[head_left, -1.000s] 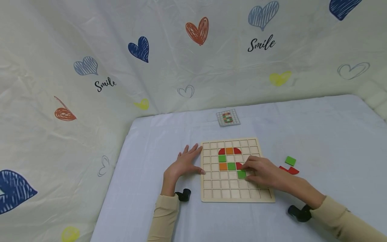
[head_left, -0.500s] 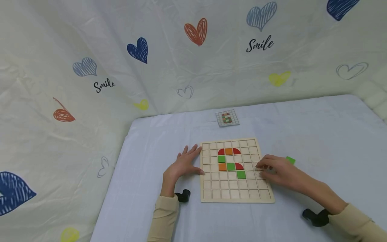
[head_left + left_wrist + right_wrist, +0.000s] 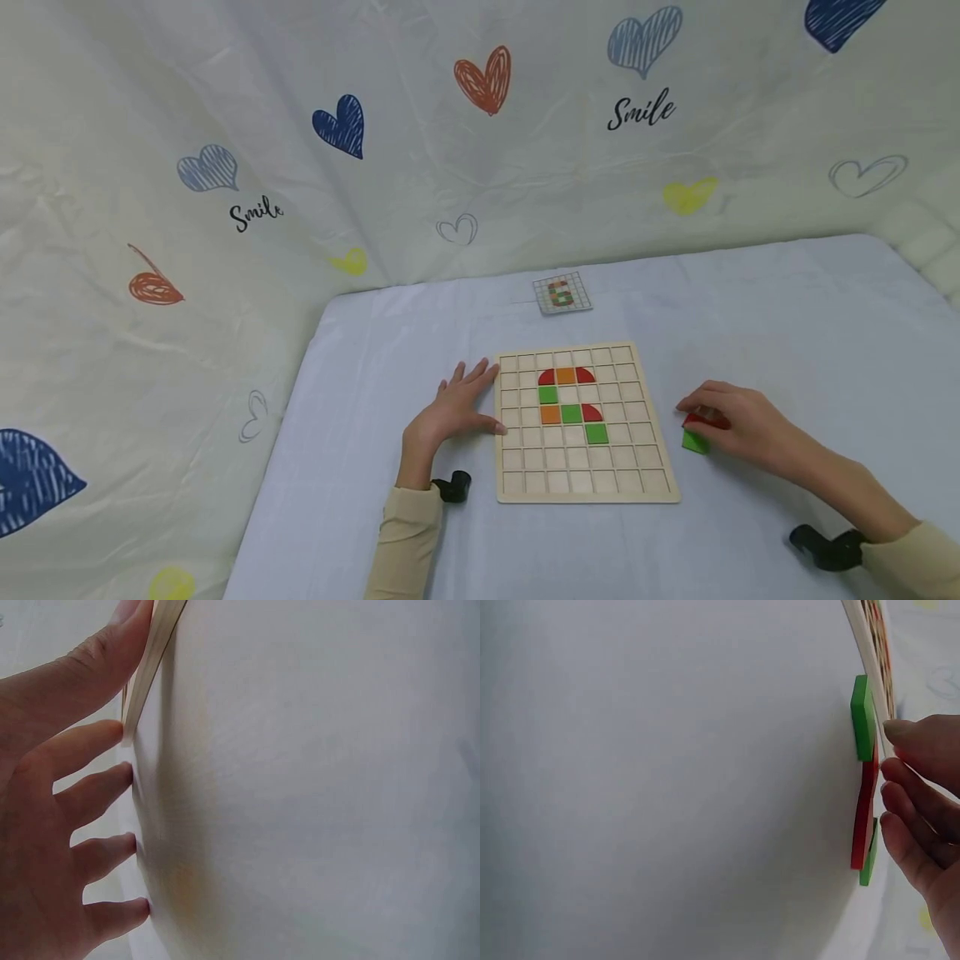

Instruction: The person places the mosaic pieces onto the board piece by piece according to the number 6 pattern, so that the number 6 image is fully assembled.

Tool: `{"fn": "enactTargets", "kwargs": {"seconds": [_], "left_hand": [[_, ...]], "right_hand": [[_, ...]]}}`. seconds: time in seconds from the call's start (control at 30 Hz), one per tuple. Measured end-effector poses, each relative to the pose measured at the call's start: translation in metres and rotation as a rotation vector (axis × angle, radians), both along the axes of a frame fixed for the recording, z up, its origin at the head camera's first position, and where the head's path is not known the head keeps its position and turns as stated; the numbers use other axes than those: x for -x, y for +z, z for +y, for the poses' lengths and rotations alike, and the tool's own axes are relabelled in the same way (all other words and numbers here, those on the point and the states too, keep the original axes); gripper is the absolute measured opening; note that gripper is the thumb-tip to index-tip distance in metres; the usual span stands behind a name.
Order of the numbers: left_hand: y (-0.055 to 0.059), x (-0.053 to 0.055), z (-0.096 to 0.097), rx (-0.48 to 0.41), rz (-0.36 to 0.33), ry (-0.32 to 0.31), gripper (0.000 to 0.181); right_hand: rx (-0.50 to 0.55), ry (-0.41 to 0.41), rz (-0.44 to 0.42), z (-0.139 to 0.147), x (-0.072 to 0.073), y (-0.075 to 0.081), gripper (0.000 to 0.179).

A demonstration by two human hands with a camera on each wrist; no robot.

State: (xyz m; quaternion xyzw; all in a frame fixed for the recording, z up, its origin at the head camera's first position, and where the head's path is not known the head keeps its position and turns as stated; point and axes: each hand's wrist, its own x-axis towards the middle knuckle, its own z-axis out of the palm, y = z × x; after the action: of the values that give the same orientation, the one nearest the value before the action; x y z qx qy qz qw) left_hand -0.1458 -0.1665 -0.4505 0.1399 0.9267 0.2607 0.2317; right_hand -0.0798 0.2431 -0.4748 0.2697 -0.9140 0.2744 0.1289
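Observation:
A square wooden grid board point(image 3: 525, 458) lies on the white-covered table, with several red, orange and green tiles set in its squares. My left hand point(image 3: 450, 414) spreads its fingers at the board's left side, thumb and index fingertip at the edge. In the left wrist view, the thumb point(image 3: 97, 660) lies along the rim. To the right of the board, my right hand point(image 3: 746, 425) reaches over loose tiles, its fingers bent around a red quarter-round tile point(image 3: 697, 419). A green square tile point(image 3: 695, 442) shows below the thumb. In the right wrist view, the fingertips are close over red tiles point(image 3: 862, 829).
A small pattern card point(image 3: 562, 293) with a coloured grid lies behind the board. Black wrist cameras point(image 3: 453, 487) sit at both wrists. A white cloth backdrop point(image 3: 405, 183) printed with hearts rises behind the table.
My right hand has let go of the red quarter-round tile on the board and moved right to the loose tiles. My left hand has stayed at the board's edge.

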Motion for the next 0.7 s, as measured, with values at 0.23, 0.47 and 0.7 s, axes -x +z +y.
{"fn": "enactTargets", "kwargs": {"seconds": [0.23,0.47,0.7], "left_hand": [[0.0009,-0.0008,0.0007,-0.005,-0.005,0.007,0.099],[0.0006,-0.0008,-0.0001,0.004,0.003,0.003,0.099],[0.0002,-0.0003,0.0003,0.005,0.003,-0.002,0.099]], "right_hand": [[-0.041,-0.043,0.012,0.0081,-0.0018,-0.0035,0.033],[-0.071,-0.06,-0.056,0.0082,-0.0017,-0.0013,0.031],[-0.084,-0.075,-0.102,0.0058,-0.0012,-0.0002,0.032]]}}
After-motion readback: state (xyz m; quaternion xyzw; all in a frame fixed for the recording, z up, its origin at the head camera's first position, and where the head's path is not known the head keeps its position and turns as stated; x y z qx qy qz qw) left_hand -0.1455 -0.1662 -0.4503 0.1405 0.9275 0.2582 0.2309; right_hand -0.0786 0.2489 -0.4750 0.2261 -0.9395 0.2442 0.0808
